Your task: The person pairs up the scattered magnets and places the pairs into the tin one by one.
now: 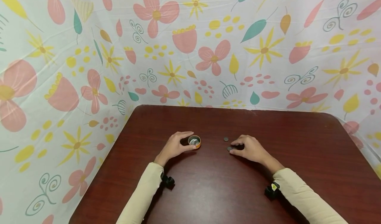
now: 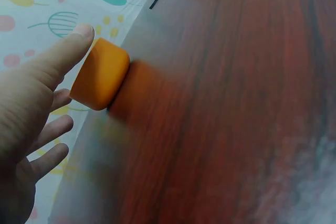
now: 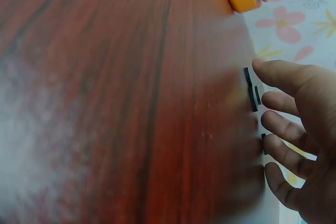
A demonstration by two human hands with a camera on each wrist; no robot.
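A small round orange container (image 1: 194,147) stands on the table, with a shiny grey inside. My left hand (image 1: 177,144) holds it between thumb and index finger; in the left wrist view the thumb (image 2: 73,45) lies along its side and the other fingers spread loosely. Small dark flat discs lie to its right, one disc (image 1: 226,139) farther back and another disc (image 1: 229,148) by the right thumb. My right hand (image 1: 250,148) hovers around the discs with loosely bent fingers. In the right wrist view several dark discs (image 3: 253,99) lie beside its fingertips, with no clear grip.
The dark reddish-brown table (image 1: 202,191) has a glossy, reflecting top. A white cloth (image 1: 214,29) with printed flowers hangs behind and to the left of it. Black camera mounts (image 1: 168,181) sit on both wrists, over beige sleeves (image 1: 306,194).
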